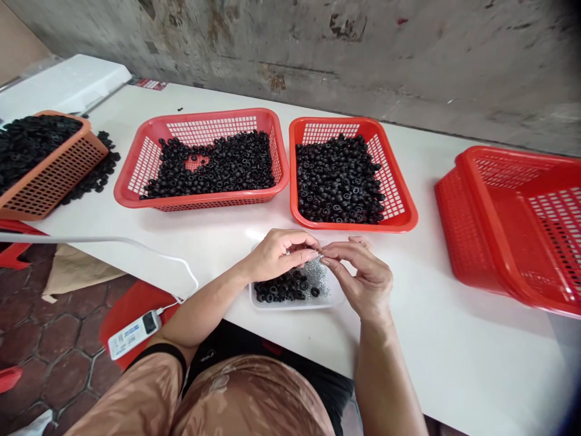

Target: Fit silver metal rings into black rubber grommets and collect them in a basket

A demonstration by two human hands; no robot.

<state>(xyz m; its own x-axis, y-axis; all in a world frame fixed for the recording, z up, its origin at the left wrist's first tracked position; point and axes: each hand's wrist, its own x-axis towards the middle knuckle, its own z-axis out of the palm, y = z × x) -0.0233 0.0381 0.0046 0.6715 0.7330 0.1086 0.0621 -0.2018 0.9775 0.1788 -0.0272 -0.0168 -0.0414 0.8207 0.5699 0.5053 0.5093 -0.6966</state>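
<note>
My left hand [290,251] and my right hand [361,272] meet fingertip to fingertip over a shallow white plastic tray [290,306]. Both are closed in a pinch. What lies between the fingertips is too small to make out, though a hint of something shiny shows there. Inside the tray, small black round parts with holes [281,287] fill the left side, and many tiny clear or silvery pieces [320,278] lie on the right. One black ring-like part sits at the border of the two heaps. My hands cover the tray's far side.
Behind the tray stand two red baskets [206,198] [354,226] of black parts. An orange basket [59,175] heaped with black parts is at the left, with some spilled beside it. Stacked red baskets [472,230] stand at the right. A white cable [136,243] crosses the left side to a power bank [134,334].
</note>
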